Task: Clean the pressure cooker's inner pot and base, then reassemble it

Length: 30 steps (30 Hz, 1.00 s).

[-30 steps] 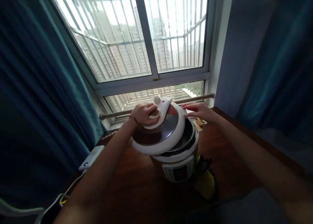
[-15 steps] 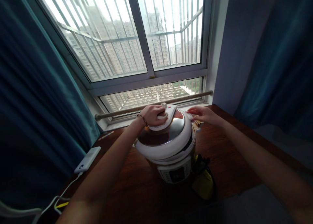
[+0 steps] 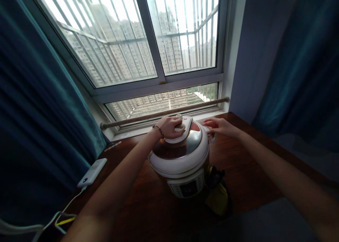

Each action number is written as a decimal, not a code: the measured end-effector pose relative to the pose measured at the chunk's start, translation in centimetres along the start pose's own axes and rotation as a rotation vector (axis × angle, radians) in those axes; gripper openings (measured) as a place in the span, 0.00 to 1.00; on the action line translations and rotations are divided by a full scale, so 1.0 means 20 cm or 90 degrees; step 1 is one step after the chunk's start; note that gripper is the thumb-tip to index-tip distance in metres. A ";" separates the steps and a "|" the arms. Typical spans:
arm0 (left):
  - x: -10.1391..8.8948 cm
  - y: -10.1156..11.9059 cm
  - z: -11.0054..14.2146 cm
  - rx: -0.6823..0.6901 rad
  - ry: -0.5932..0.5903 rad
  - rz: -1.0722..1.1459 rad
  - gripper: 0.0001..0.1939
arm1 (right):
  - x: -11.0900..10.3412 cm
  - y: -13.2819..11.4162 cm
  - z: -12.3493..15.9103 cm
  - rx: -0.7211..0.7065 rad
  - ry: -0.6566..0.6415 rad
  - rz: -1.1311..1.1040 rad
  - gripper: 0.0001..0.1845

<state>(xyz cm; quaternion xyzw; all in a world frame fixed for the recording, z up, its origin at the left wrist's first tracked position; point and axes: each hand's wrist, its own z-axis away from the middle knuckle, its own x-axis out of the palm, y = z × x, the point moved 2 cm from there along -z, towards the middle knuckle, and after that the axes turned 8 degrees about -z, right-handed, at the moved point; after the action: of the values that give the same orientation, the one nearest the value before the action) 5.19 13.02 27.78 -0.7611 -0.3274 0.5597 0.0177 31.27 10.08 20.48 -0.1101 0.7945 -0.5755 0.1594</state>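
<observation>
An electric pressure cooker (image 3: 185,183) with a white rim and a dark front panel stands on the wooden table. Its shiny lid (image 3: 176,151) sits level on the pot, with no gap showing at the front. My left hand (image 3: 169,126) is wrapped round the knob-like lid handle (image 3: 180,127); a bracelet circles that wrist. On the far right side of the cooker, my right hand (image 3: 218,126) grips a small side handle (image 3: 207,129) between thumb and fingers. Its fingertips partly cover that handle.
A yellow and black pouch (image 3: 217,199) lies against the cooker's front right. To the left are a white power bank (image 3: 92,173) with a cable (image 3: 72,200). Behind the table (image 3: 246,164) runs a rail (image 3: 164,113) below the window. Blue curtains (image 3: 34,104) hang at both sides.
The lid was tilted with a dark gap at the front right; now it has come down flush on the pot. Both hands keep nearly the same places.
</observation>
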 end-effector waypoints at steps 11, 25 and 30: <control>-0.01 0.03 0.01 -0.069 -0.040 -0.025 0.17 | -0.05 -0.01 -0.05 0.016 -0.003 0.166 0.26; 0.02 0.09 0.00 -0.273 -0.079 -0.067 0.21 | -0.10 0.05 -0.27 0.033 0.069 0.189 0.18; 0.04 0.10 0.00 -0.333 -0.085 -0.068 0.22 | -0.16 0.13 -0.38 0.081 0.088 0.117 0.22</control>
<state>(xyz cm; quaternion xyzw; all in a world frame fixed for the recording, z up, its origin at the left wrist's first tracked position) 6.25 11.76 26.31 -0.6827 -0.5013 0.5032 -0.1717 31.35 18.68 20.60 0.0134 0.7725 -0.6137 0.1627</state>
